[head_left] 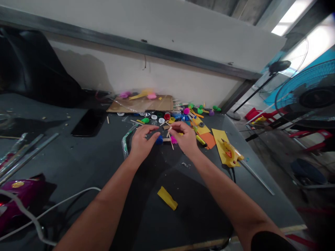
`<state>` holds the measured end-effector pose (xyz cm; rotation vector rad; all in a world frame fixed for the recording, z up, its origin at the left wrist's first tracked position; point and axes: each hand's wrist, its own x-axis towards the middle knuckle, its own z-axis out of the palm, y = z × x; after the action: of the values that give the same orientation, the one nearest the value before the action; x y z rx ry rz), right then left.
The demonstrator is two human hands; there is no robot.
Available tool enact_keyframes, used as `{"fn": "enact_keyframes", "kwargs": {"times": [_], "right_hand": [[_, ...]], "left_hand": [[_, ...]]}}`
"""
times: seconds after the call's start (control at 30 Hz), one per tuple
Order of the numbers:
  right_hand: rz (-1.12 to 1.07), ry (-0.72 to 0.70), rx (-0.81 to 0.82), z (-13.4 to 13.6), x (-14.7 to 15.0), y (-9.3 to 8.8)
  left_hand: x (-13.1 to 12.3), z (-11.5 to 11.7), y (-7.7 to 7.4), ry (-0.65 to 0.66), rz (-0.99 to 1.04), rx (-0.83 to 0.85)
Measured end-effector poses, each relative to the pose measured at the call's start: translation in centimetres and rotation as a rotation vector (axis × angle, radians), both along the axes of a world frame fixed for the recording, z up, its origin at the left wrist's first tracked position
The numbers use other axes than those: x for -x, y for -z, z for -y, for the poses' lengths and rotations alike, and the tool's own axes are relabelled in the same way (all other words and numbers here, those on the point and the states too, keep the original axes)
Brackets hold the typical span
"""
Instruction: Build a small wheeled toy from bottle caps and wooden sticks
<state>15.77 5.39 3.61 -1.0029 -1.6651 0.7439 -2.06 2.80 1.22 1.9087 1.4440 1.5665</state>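
Observation:
My right hand (184, 136) pinches a short pale wooden stick (169, 132) between thumb and fingertips, above the table. Left of it, my left hand (143, 139) has its thumb and fingers apart, with nothing seen between them. Between the hands lie a blue pompom (159, 140) and a pink pompom (173, 139), with a pale stick (166, 140) between them. Another thin stick (172, 145) lies just below the pink pompom. My fingers partly cover both pompoms.
Bottle caps (161, 120) and coloured pieces lie behind the hands, before cardboard (141, 105). A yellow glue gun (231, 155) rests on yellow paper (219, 139) at right. A black phone (88, 122) and purple device (21, 198) are at left; yellow paper (167, 198) lies in front.

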Motion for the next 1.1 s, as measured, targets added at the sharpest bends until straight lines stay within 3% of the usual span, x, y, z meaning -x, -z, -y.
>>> {"fn": "enact_keyframes", "kwargs": {"times": [0.13,0.27,0.6,0.7,0.73,0.8,0.9,0.93,1.03,1.1], "right_hand": [[0.337,0.022,-0.261,0.7,-0.1,0.1],[0.454,-0.002,-0.375,0.9,0.0,0.2],[0.571,-0.06,-0.409,1.9,0.7,-0.9],[0.603,-0.027,-0.378,2.5,-1.1,-2.0],[0.606,0.037,-0.352,2.8,-2.5,-2.4],[0.571,0.301,-0.265,3.6,-6.6,-2.7],[0.714,0.777,0.042,5.2,-14.1,-2.2],[0.816,0.872,0.2,5.8,-16.4,-1.8],[1.006,0.929,0.629,6.6,-21.1,0.2],[1.011,0.924,0.738,6.5,-22.3,1.5]], "left_hand": [[-0.2,0.1,-0.3,0.035,0.061,0.028],[-0.4,0.0,-0.2,0.116,0.081,0.068],[-1.1,0.2,-0.3,0.19,0.296,0.146],[-1.1,0.2,-0.4,0.158,0.359,0.186],[-0.9,0.1,-0.4,0.124,0.406,0.211],[-0.6,-0.4,-0.4,0.032,0.591,0.249],[-0.1,-1.1,-0.2,-0.06,0.864,0.269],[-0.1,-1.3,-0.2,-0.065,0.915,0.273],[-0.4,-1.3,-0.2,-0.027,0.955,0.287],[-0.9,-1.0,-0.3,-0.001,0.931,0.293]]}}
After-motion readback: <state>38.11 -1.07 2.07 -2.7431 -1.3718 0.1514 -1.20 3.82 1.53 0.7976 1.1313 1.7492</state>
